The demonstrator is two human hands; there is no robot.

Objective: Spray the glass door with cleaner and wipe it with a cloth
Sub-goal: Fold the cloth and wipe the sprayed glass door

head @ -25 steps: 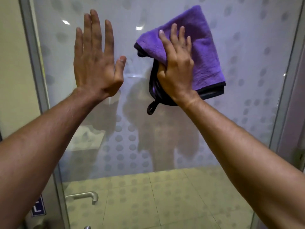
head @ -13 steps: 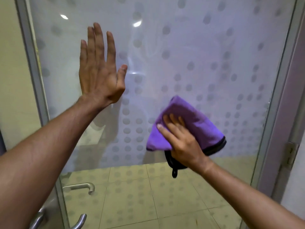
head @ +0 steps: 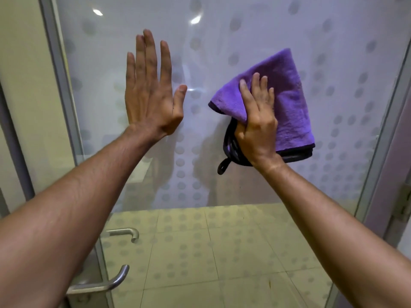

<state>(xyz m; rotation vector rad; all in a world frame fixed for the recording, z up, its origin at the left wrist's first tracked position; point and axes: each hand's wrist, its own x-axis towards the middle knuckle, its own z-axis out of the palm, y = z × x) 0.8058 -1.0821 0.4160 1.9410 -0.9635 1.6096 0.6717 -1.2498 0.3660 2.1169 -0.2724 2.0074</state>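
Note:
The glass door (head: 244, 36) with a frosted dot pattern fills the view. My right hand (head: 258, 127) presses a folded purple cloth (head: 291, 103) with a black edge and hanging loop flat against the glass, right of centre. My left hand (head: 151, 92) rests flat on the glass to the left, fingers together and pointing up, holding nothing. No spray bottle is in view.
A metal lever handle (head: 111, 283) sticks out at the door's lower left, with its reflection or twin (head: 126, 233) behind the glass. The metal door frame (head: 60, 85) runs down the left and another frame with a hinge (head: 404, 201) stands on the right. Tiled floor (head: 222, 252) shows through the glass.
My right hand swept the cloth down from the upper glass, then back up to mid height and to the right. My left hand stayed flat on the glass.

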